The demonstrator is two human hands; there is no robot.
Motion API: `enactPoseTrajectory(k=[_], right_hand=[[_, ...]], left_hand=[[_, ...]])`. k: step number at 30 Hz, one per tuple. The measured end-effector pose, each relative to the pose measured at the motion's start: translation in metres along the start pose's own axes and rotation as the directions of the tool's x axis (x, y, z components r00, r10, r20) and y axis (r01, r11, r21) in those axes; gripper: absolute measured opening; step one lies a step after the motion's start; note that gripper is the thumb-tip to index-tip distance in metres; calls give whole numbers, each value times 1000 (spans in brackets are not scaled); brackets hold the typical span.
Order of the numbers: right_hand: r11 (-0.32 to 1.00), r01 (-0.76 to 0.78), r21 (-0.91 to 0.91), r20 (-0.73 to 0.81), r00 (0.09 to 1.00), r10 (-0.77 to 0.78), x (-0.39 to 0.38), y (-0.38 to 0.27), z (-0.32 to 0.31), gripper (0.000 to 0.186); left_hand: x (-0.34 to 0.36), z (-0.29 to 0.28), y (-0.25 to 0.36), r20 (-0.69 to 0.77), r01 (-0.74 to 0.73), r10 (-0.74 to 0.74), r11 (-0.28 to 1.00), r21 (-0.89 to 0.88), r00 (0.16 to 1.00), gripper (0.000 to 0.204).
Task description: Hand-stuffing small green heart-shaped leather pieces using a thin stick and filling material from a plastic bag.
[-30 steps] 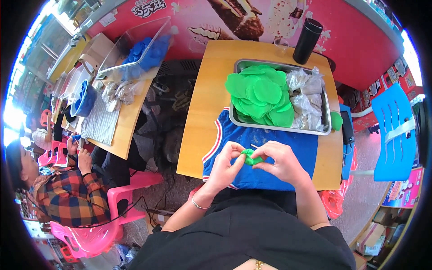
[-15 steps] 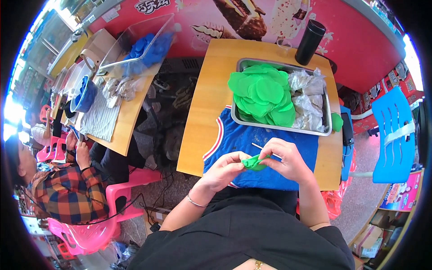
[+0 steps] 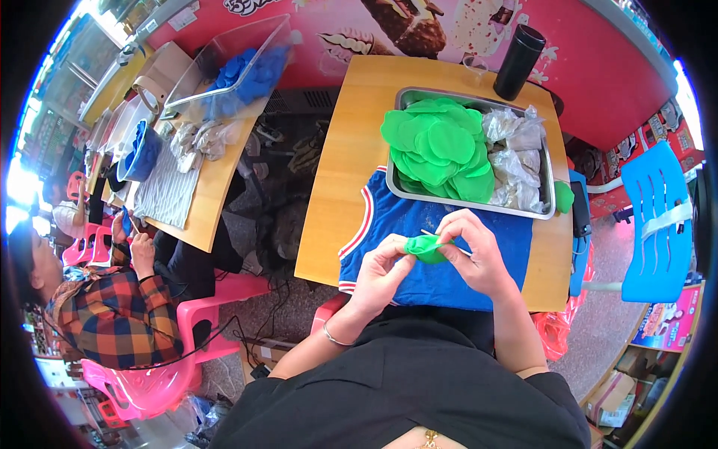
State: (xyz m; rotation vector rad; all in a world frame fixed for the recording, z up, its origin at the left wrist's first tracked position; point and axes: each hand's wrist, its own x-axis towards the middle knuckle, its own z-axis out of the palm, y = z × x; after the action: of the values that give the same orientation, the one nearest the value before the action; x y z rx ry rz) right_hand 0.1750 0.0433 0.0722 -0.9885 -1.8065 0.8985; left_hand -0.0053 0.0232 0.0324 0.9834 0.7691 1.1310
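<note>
My left hand [image 3: 381,273] pinches a bunched green piece of thin material [image 3: 420,252] at the middle of the near table. Opposite it my right hand [image 3: 476,258] grips the same piece, with a thin pale stick [image 3: 426,232] at its fingers. Both hands are over a blue garment [image 3: 374,228] with striped trim, spread on the wooden table [image 3: 327,217]. Just beyond, a metal tray [image 3: 550,206] holds a pile of flat green rounded pieces [image 3: 437,146] on the left and crumpled translucent bags with pale contents [image 3: 516,172] on the right.
A black tumbler [image 3: 518,63] and clear cup [image 3: 476,70] stand behind the tray. At left, a co-worker in plaid [image 3: 112,322] sits on a pink chair [image 3: 224,288] by another table [image 3: 206,224] with a clear bin [image 3: 235,71] and blue container [image 3: 138,153]. A blue chair [image 3: 651,224] stands at right.
My hands and the green piece have shifted slightly upward in the picture. The right hand's fingers are repositioned around the piece and stick, and the left fingers have altered their pinch.
</note>
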Motion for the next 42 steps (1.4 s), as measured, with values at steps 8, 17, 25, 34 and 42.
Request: enactPoseTrajectory(k=[8, 17, 25, 34, 42], right_hand=[[999, -51, 18, 24, 998, 51, -10, 2, 8, 16], [980, 103, -172, 23, 995, -100, -12, -9, 18, 22], [998, -36, -45, -107, 994, 31, -16, 1, 12, 19], [844, -197, 499, -210, 917, 339, -23, 13, 18, 5], [682, -223, 697, -198, 854, 481, -24, 14, 35, 5]], left_hand=[[5, -1, -8, 10, 35, -34, 989, -147, 999, 12], [13, 1, -15, -33, -188, 279, 724, 663, 960, 12], [13, -8, 0, 87, 147, -135, 979, -143, 987, 13], [22, -20, -12, 111, 24, 16, 938, -345, 994, 14], [11, 2, -10, -14, -371, 434, 786, 494, 901, 18]])
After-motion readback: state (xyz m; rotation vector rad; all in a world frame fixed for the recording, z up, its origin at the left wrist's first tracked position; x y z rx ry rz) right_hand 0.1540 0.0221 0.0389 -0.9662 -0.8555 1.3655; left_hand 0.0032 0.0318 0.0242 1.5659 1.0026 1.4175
